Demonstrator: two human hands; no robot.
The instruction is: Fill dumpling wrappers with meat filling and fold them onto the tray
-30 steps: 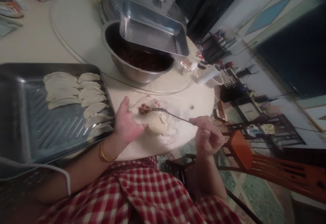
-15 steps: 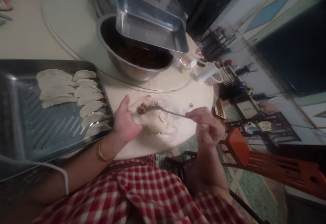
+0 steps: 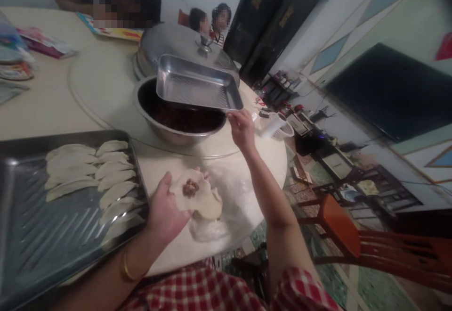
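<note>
My left hand (image 3: 165,212) cups a round dumpling wrapper (image 3: 181,201), with a small mound of brown meat filling (image 3: 190,187) on its middle. More wrappers (image 3: 211,205) lie beside it over clear plastic (image 3: 205,230). At the right rim of a steel bowl (image 3: 176,137), under a corner of the metal tray, my right hand (image 3: 242,125) is pinched closed. The spoon it held a moment ago is hidden there by the fingers, rim and tray. Dark filling (image 3: 183,118) fills the bowl's shaded inside.
A large baking tray (image 3: 38,249) at left carries several folded dumplings (image 3: 115,167). The smaller metal tray (image 3: 194,85) rests over the bowl, before a lidded steamer (image 3: 169,42). A white basket (image 3: 284,129) stands at right. People sit across the table; an orange chair (image 3: 339,221) is at right.
My right hand has moved from the wrapper, where its spoon was at the filling, up to the bowl's rim. The filling now sits on the wrapper. The view has tilted up.
</note>
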